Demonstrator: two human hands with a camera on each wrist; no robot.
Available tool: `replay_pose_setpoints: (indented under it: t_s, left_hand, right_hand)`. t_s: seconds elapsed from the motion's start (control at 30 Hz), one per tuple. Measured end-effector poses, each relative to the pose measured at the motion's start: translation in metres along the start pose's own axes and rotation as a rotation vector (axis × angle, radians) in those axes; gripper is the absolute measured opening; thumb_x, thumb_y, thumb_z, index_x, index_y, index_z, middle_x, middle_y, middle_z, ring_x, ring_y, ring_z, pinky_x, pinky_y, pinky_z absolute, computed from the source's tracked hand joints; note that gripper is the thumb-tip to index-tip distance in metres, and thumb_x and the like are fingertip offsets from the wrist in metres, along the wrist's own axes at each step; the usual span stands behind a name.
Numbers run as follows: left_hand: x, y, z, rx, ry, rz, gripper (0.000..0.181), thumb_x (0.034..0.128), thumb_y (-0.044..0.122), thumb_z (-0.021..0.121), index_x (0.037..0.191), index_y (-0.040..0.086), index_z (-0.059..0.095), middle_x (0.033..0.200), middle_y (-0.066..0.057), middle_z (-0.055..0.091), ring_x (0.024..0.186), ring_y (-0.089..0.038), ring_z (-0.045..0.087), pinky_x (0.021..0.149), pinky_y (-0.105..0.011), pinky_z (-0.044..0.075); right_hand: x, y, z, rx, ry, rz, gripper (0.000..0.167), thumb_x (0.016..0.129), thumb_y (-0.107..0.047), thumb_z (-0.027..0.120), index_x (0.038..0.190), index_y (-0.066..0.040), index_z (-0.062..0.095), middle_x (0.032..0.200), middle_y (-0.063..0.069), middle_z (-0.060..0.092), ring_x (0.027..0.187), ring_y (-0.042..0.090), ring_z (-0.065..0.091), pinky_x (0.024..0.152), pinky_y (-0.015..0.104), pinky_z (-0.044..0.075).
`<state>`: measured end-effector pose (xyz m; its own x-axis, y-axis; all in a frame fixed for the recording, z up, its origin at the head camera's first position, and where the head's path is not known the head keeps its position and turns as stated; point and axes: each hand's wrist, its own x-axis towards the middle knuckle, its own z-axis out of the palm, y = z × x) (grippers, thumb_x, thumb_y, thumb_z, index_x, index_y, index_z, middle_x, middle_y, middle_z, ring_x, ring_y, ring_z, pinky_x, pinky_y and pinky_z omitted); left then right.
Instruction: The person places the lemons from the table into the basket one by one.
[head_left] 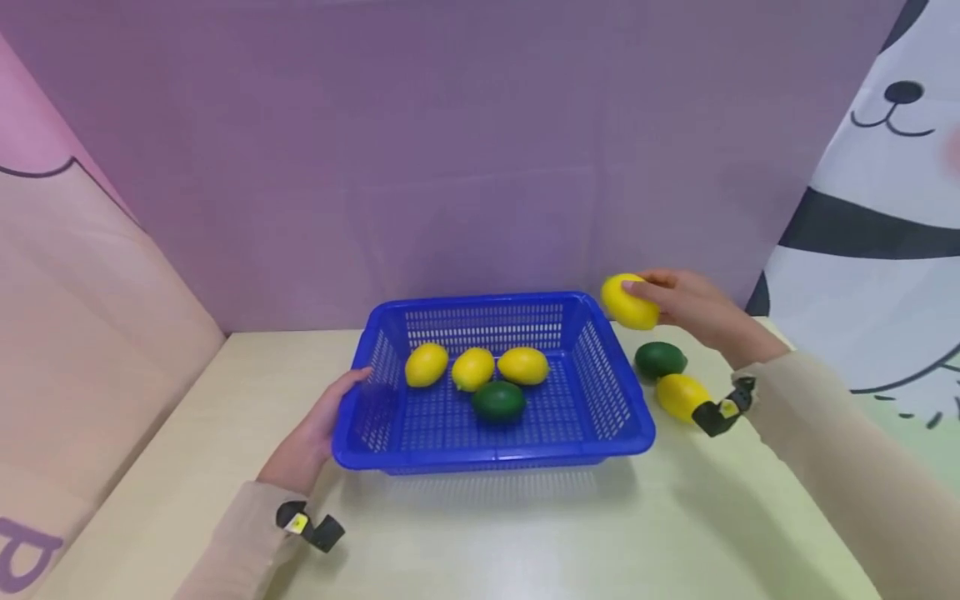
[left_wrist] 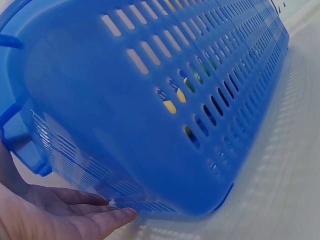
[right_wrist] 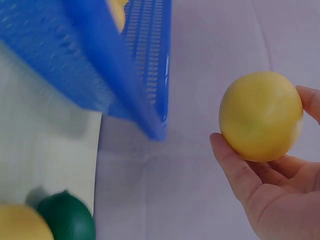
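At the far left, a pale sleeve [head_left: 232,542] is cut off by the lower edge. Its left hand [head_left: 318,421] holds the left end of the blue plastic basket [head_left: 450,459], thumb at the rim; the head view hides most of the fingers, but the left wrist view shows them fairly straight along the outer wall. From there the contents are only yellow and green scraps through the slots.

Inside, three lemons [head_left: 426,365] sit in a row, with a dark green lime [head_left: 498,402] in front, covering a little of those behind.

Beyond the right rear corner, above the table [head_left: 480,533] and apart from the basket, the right hand [head_left: 701,312] grasps another lemon [head_left: 630,302] between thumb and fingers, some partly hidden behind the fruit.

Below it, a second lime [head_left: 660,360] lies beside a loose lemon [head_left: 678,393], whose edge a black wrist camera [head_left: 723,410] covers; the right wrist view crops both.
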<state>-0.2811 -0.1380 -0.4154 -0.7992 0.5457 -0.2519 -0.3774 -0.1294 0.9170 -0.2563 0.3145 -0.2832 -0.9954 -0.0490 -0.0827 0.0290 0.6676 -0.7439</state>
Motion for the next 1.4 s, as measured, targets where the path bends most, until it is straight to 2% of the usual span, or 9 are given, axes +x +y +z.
replay_pose_setpoints:
  t_s: [0.23, 0.5, 0.7, 0.97, 1.2, 1.4]
  left_hand:
    - [-0.001, 0.001, 0.000, 0.014, 0.002, -0.012, 0.073, 0.0970, 0.046, 0.030, 0.149, 0.005, 0.001, 0.136, -0.017, 0.037, 0.113, -0.023, 0.051, 0.098, -0.040, 0.042]
    - [-0.004, -0.001, -0.003, -0.013, 0.001, -0.004, 0.072, 0.0977, 0.045, 0.031, 0.149, 0.006, 0.000, 0.129, -0.010, 0.046, 0.110, -0.021, 0.055, 0.095, -0.039, 0.045]
    - [-0.005, -0.001, -0.004, 0.000, 0.005, 0.003, 0.072, 0.0978, 0.046, 0.030, 0.149, 0.006, 0.000, 0.133, -0.013, 0.043, 0.112, -0.022, 0.054, 0.096, -0.040, 0.044]
    - [-0.003, 0.001, -0.005, 0.027, -0.007, 0.014, 0.072, 0.0981, 0.046, 0.028, 0.149, 0.005, -0.001, 0.134, -0.015, 0.041, 0.113, -0.023, 0.052, 0.097, -0.041, 0.043]
    - [-0.003, 0.000, -0.005, 0.027, 0.004, 0.006, 0.072, 0.0977, 0.046, 0.029, 0.150, 0.007, -0.002, 0.139, -0.019, 0.035, 0.114, -0.023, 0.051, 0.097, -0.041, 0.043]
    - [-0.003, 0.001, -0.004, 0.021, -0.014, 0.006, 0.073, 0.0977, 0.047, 0.029, 0.149, 0.006, -0.001, 0.133, -0.015, 0.042, 0.112, -0.023, 0.053, 0.096, -0.041, 0.044]
  right_hand:
    - [0.009, -0.015, 0.010, 0.046, -0.037, -0.044, 0.075, 0.089, -0.060, 0.048, 0.136, -0.001, 0.043, 0.128, 0.017, 0.051, 0.113, 0.030, 0.049, 0.101, 0.052, 0.039]
    - [0.025, -0.026, 0.029, 0.118, -0.085, -0.065, 0.069, 0.090, -0.054, 0.053, 0.135, -0.002, 0.044, 0.127, 0.016, 0.053, 0.111, 0.030, 0.053, 0.101, 0.048, 0.041]
    - [0.040, -0.035, 0.044, 0.162, -0.082, -0.086, 0.061, 0.093, -0.045, 0.053, 0.134, 0.000, 0.045, 0.125, 0.017, 0.054, 0.107, 0.028, 0.055, 0.099, 0.045, 0.043]
    - [0.054, -0.040, 0.062, 0.204, -0.071, -0.135, 0.053, 0.094, -0.038, 0.055, 0.130, 0.001, 0.050, 0.119, 0.017, 0.058, 0.096, 0.022, 0.057, 0.088, 0.038, 0.050]
    - [0.060, -0.041, 0.080, 0.202, -0.063, -0.149, 0.050, 0.093, -0.041, 0.056, 0.127, -0.004, 0.054, 0.117, 0.013, 0.060, 0.097, 0.024, 0.056, 0.088, 0.038, 0.048]
    - [0.063, -0.050, 0.097, 0.218, -0.075, -0.149, 0.047, 0.091, -0.042, 0.059, 0.124, -0.008, 0.057, 0.115, 0.010, 0.060, 0.095, 0.024, 0.056, 0.081, 0.033, 0.049]
